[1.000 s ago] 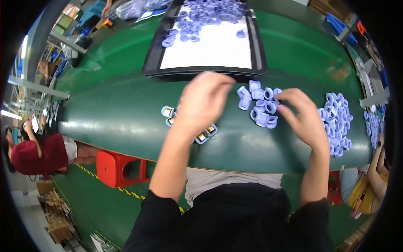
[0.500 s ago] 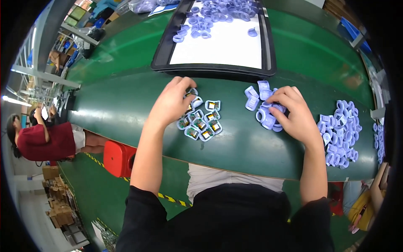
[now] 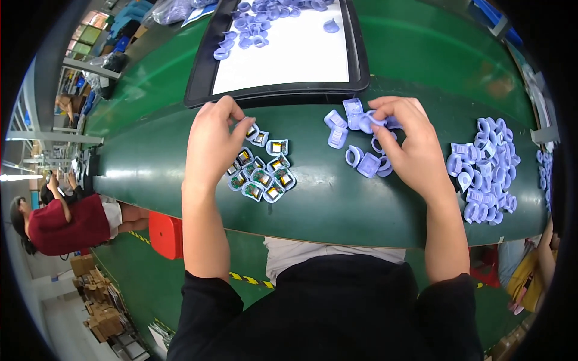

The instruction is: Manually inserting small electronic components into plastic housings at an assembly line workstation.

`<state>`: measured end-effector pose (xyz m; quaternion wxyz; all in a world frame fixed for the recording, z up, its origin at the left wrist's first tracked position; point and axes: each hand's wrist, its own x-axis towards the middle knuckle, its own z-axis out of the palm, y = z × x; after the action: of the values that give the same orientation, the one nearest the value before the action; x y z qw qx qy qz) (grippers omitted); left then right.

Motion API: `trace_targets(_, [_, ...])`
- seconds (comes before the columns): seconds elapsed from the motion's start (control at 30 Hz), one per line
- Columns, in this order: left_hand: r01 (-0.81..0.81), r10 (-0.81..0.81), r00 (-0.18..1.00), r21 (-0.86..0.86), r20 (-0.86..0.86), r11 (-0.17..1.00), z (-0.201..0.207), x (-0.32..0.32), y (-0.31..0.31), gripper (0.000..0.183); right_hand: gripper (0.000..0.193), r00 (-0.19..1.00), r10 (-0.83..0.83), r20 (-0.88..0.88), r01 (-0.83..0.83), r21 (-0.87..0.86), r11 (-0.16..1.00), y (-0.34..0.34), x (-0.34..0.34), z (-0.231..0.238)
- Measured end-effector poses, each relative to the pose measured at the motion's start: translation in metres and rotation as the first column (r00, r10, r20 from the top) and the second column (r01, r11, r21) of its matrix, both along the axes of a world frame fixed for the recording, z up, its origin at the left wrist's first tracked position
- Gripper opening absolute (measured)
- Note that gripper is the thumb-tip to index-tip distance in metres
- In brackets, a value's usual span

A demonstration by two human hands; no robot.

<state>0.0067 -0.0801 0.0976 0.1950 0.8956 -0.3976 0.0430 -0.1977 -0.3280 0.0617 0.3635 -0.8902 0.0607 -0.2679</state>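
My left hand (image 3: pixel 211 141) is over the left group, its thumb and fingers drawn together at the far edge beside a small casing (image 3: pixel 261 139). What they pinch, if anything, is hidden. That group is made of several pale purple casings (image 3: pixel 262 177) with circuit boards and dark and gold parts inside. Between the thumb and fingers of my right hand (image 3: pixel 412 141) is a purple plastic ring (image 3: pixel 372 123), raised over a small pile. Around it lie more purple rings (image 3: pixel 368 164) and, to the left, a few with flat square faces (image 3: pixel 336 137).
A larger heap of purple rings (image 3: pixel 490 171) lies on the green table (image 3: pixel 325 204) at the right. Beyond my hands stands a black-rimmed tray (image 3: pixel 277 90) with a white base and more rings. A red stool (image 3: pixel 165 234) and a person in a dark red top (image 3: pixel 72 222) are at the left.
My view has shifted, so the tray and pieces appear further left. My right hand has lifted a purple ring from the pile, and the rings there lie more spread out.
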Motion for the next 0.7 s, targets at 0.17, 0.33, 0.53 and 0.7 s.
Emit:
trace_targets(0.17, [0.069,-0.082,0.993,-0.153,-0.083,0.986,0.004,-0.022,-0.039,0.022,0.015,0.993,-0.113,0.043,0.105,0.162,0.981,-0.003,0.002,-0.003])
trace_targets(0.33, [-0.022,-0.415,0.627,-0.547,-0.66,0.837,-0.013,-0.053,-0.086,0.029,0.014,0.978,-0.172,0.114,0.123,0.346,0.93,-0.009,0.004,-0.009])
trace_targets(0.53, [-0.152,-0.61,0.045,-0.609,-0.791,0.779,-0.031,-0.068,-0.103,0.033,0.021,0.978,-0.158,0.134,0.017,0.709,0.705,-0.008,0.005,-0.004])
trace_targets(0.7, [-0.276,-0.661,-0.088,-0.62,-0.745,0.735,-0.04,-0.069,-0.095,0.026,0.023,0.988,-0.123,0.097,0.038,0.61,0.791,-0.008,0.004,-0.013])
